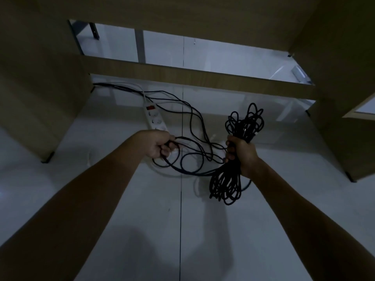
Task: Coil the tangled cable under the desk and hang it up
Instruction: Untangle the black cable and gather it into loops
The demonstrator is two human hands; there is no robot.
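Note:
A black cable bundle (227, 183) of several loops hangs from my right hand (241, 153), which grips it around the middle; more loops stick up above the fist. My left hand (160, 146) is closed on a loose strand of the same black cable. That strand sags in a curve between the two hands, just above the white tiled floor. Other black strands (192, 116) trail across the floor toward the back left, under the desk.
A white power strip (154, 118) with a red switch lies on the floor behind my left hand, its white cord running back left. Wooden desk side panels (40, 98) stand left and right, and a wooden crossbar (203, 78) spans the back.

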